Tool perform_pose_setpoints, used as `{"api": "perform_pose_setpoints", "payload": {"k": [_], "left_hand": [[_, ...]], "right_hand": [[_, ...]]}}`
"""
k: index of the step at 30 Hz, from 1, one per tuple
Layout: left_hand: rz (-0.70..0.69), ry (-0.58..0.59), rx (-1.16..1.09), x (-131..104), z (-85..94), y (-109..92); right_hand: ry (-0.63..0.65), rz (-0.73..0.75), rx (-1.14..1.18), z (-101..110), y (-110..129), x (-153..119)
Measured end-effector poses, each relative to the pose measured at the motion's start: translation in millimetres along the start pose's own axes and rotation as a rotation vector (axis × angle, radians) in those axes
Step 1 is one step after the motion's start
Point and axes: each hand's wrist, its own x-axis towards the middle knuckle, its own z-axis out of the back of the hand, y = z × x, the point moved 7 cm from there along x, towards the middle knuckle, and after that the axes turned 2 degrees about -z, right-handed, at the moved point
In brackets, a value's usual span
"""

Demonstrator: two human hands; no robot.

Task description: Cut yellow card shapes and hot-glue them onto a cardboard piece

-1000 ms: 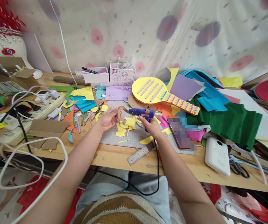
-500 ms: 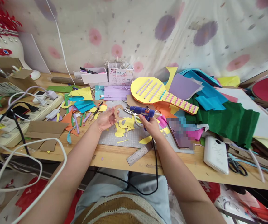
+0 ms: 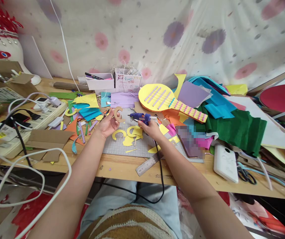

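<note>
Thumb and fingers of my left hand (image 3: 109,125) pinch a C-shaped piece of brown cardboard (image 3: 118,114) above the cutting mat. My right hand (image 3: 152,128) grips a blue glue gun (image 3: 142,117), its nozzle pointing left toward the cardboard with a gap between them. A thin metallic piece shows under the nozzle; I cannot tell whether it is the scissors. Below both hands, a yellow paper C (image 3: 119,134) and several yellow scraps (image 3: 129,141) lie on the grey cutting mat (image 3: 115,149). The glue gun's black cord (image 3: 161,166) hangs over the table edge.
Behind my right hand lies a yellow paper lute (image 3: 154,96). A metal ruler (image 3: 147,165), phone (image 3: 189,142), white power bank (image 3: 225,163) and black scissors (image 3: 247,175) are on the right. A power strip (image 3: 40,121) and looped white cable (image 3: 69,166) crowd the left.
My left hand has drawn left with the cardboard C, and my right hand has shifted slightly left. The scissors' blades and handle no longer show clearly. A yellow C now shows at the scraps' left.
</note>
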Motion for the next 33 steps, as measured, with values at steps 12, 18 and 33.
{"api": "perform_pose_setpoints", "payload": {"k": [12, 18, 33], "left_hand": [[-0.033, 0.018, -0.040, 0.0, 0.9, -7.6], [0.015, 0.067, -0.050, 0.9, 0.0, -0.7], [0.048, 0.054, -0.030, -1.3, -2.4, 5.9]], "right_hand": [[0.037, 0.036, -0.239, 3.7, 2.9, 9.1], [-0.121, 0.209, -0.222, 13.9, 5.9, -4.6], [0.103, 0.433, -0.679, -33.2, 42.1, -52.3]]}}
